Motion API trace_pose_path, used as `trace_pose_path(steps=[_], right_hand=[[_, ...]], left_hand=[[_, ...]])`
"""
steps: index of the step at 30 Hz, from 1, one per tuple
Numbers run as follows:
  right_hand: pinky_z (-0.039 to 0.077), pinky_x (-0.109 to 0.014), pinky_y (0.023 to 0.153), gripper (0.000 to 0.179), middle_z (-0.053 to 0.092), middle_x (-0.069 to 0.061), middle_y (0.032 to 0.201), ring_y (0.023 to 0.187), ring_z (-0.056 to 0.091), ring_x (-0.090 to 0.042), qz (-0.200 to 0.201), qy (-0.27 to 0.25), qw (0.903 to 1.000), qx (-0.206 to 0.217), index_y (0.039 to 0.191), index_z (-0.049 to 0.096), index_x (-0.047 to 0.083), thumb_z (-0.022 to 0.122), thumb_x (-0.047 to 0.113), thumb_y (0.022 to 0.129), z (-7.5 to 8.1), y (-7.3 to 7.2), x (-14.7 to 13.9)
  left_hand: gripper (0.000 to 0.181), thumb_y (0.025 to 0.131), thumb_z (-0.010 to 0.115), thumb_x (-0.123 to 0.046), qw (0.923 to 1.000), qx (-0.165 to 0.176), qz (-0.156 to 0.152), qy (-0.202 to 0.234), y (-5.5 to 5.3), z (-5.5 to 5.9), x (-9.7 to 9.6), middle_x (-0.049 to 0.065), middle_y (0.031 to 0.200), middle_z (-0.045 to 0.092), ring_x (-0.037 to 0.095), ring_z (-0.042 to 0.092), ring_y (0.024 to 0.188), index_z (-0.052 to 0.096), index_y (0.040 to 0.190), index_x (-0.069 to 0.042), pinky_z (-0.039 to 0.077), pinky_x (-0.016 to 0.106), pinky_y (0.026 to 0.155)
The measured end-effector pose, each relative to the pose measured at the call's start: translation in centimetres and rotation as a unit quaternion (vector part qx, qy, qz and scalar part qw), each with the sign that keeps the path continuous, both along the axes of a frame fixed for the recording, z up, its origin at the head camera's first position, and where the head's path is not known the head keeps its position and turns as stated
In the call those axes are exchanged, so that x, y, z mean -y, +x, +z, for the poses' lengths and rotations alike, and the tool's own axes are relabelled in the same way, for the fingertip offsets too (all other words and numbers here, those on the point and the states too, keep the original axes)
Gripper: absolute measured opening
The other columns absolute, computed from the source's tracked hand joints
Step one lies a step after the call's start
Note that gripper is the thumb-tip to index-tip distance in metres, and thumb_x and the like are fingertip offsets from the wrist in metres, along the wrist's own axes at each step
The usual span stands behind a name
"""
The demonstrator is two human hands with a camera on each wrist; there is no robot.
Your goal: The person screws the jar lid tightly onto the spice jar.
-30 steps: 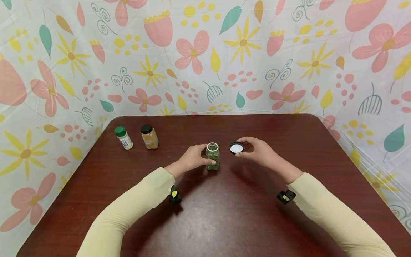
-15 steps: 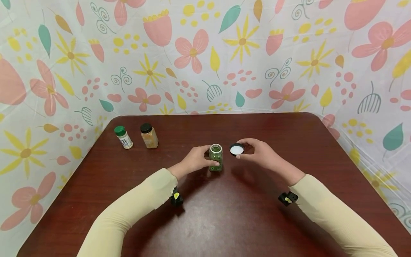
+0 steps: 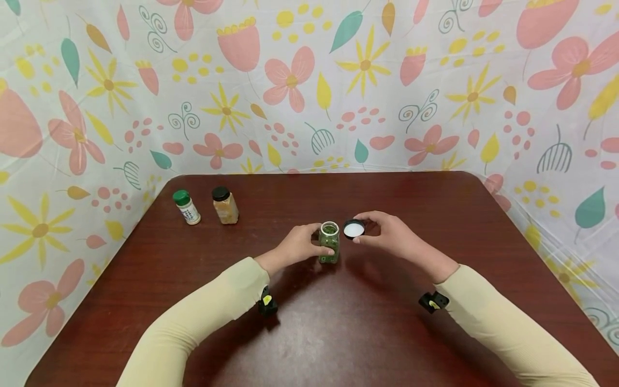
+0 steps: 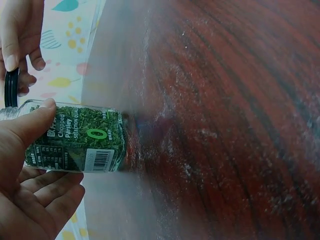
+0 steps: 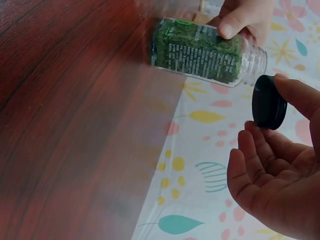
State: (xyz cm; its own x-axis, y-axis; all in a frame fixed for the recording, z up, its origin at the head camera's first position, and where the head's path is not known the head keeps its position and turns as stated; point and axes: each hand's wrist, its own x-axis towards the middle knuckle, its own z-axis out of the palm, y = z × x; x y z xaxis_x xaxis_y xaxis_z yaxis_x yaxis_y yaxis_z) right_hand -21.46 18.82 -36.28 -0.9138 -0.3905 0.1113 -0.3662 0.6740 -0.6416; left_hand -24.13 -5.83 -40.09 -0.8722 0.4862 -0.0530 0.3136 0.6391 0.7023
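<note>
My left hand (image 3: 303,245) grips a clear glass jar of chopped parsley (image 3: 329,244) around its side, thumb across the front. The jar stands upright with its mouth uncovered, and green flakes fill it in the left wrist view, where its label (image 4: 65,125) reads "Chopped Parsley". Close to the right of the jar's mouth, my right hand (image 3: 389,235) pinches a black lid (image 3: 354,229) by its edge. The lid is tilted so its white inside faces the head camera. In the right wrist view the lid (image 5: 269,102) sits right by the threaded glass neck (image 5: 254,66).
At the back left of the dark red-brown wooden table (image 3: 309,333) stand a green-capped shaker (image 3: 186,207) and a black-capped jar of tan contents (image 3: 225,206). A flower-printed cloth (image 3: 309,107) hangs behind the table and along its sides.
My left hand has shifted the parsley jar rightward and slightly nearer to me. The right hand and lid have come a little nearer too, so the gap between lid and jar has narrowed.
</note>
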Motion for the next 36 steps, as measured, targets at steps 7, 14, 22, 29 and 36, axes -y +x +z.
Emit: trace_pose_path(steps=[7, 14, 22, 29, 36], right_hand=[[0.056, -0.039, 0.084, 0.046, 0.069, -0.015, 0.112, 0.101, 0.065, -0.027, 0.002, 0.006, 1.0, 0.002, 0.13, 0.065, 0.0, 0.08, 0.018, 0.09, 0.12, 0.1, 0.21], [0.057, -0.039, 0.083, 0.045, 0.069, -0.016, 0.112, 0.101, 0.065, -0.027, 0.008, 0.012, 0.9999, -0.003, 0.129, 0.066, -0.001, 0.08, 0.015, 0.089, -0.06, -0.13, 0.31], [0.058, -0.041, 0.085, 0.045, 0.069, -0.015, 0.113, 0.103, 0.065, -0.028, 0.014, 0.013, 0.9998, -0.005, 0.129, 0.066, -0.001, 0.08, 0.016, 0.09, -0.09, -0.25, 0.42], [0.059, -0.045, 0.088, 0.045, 0.069, -0.017, 0.115, 0.104, 0.066, -0.029, 0.027, 0.018, 0.9994, -0.008, 0.13, 0.065, -0.002, 0.079, 0.015, 0.091, 0.33, -0.4, 0.56], [0.057, -0.043, 0.086, 0.046, 0.068, -0.016, 0.116, 0.105, 0.066, -0.029, 0.04, 0.026, 0.9988, -0.014, 0.132, 0.063, -0.001, 0.078, 0.015, 0.091, 0.74, -0.84, 0.65]], left_hand=[[0.062, 0.089, 0.082, -0.03, 1.0, 0.002, -0.005, -0.005, 0.07, -0.24, -0.08, 0.01, 0.126, 0.073, 0.024, 0.069, 0.116, 0.059, 0.141, -0.006, 0.057, 0.04, 0.096], [0.062, 0.088, 0.083, -0.029, 1.0, 0.0, -0.008, -0.003, 0.11, -0.25, -0.01, 0.01, 0.126, 0.073, 0.024, 0.069, 0.116, 0.059, 0.141, -0.005, 0.057, 0.04, 0.096], [0.061, 0.088, 0.083, -0.028, 0.9999, -0.007, -0.009, -0.008, 0.18, -0.1, -0.03, 0.01, 0.126, 0.073, 0.024, 0.07, 0.114, 0.06, 0.14, -0.006, 0.058, 0.038, 0.095], [0.06, 0.088, 0.083, -0.028, 0.9997, -0.014, -0.013, -0.014, 0.23, -0.07, -0.03, 0.01, 0.124, 0.074, 0.023, 0.071, 0.11, 0.061, 0.139, -0.005, 0.058, 0.037, 0.092], [0.061, 0.088, 0.083, -0.029, 0.9996, -0.019, -0.014, -0.017, 0.16, -0.06, -0.07, 0.009, 0.123, 0.074, 0.021, 0.071, 0.107, 0.06, 0.14, -0.006, 0.058, 0.036, 0.091]])
